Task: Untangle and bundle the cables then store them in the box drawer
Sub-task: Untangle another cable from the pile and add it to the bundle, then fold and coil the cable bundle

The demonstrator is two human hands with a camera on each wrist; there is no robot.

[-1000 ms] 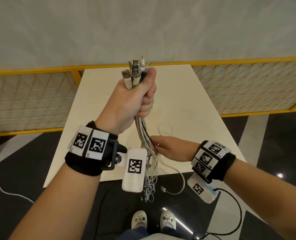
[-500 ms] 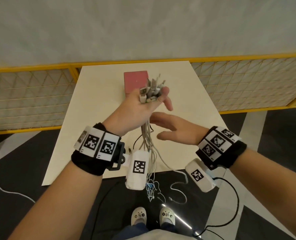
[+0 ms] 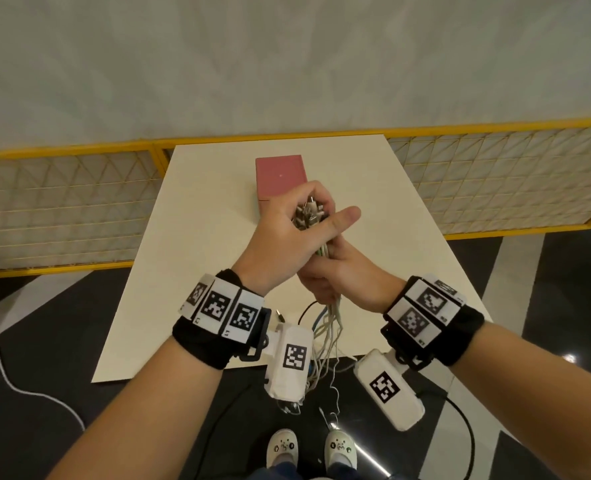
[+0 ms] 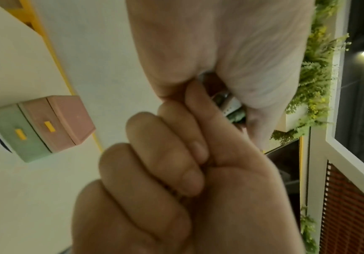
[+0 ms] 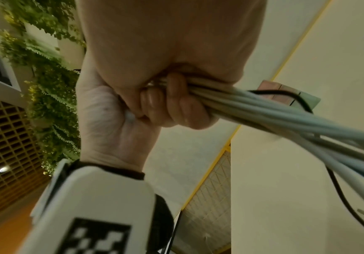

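A bundle of white, grey and black cables (image 3: 328,327) hangs over the table's near edge. Its metal connector ends (image 3: 309,214) stick up out of my left hand (image 3: 287,237), which grips the bundle's top with the thumb stretched out to the right. Just below it my right hand (image 3: 346,275) is wrapped round the same cables (image 5: 263,111). In the right wrist view its fingers (image 5: 172,106) curl tightly round the strands. The box (image 3: 280,174) is pink on top and stands on the table behind my hands. The left wrist view shows its pink and green drawers (image 4: 41,127) closed, with yellow handles.
The cream table (image 3: 200,254) carries only the box. A yellow-framed mesh fence (image 3: 62,202) runs behind it along a white wall. Loose plug ends (image 3: 332,417) dangle above the dark floor near my shoes. A white cord (image 3: 27,393) lies on the floor at the left.
My left hand has come down and forward with the bundle, uncovering the box. My right hand rose from the lower strands, opened, then closed round the cables just under the left hand.
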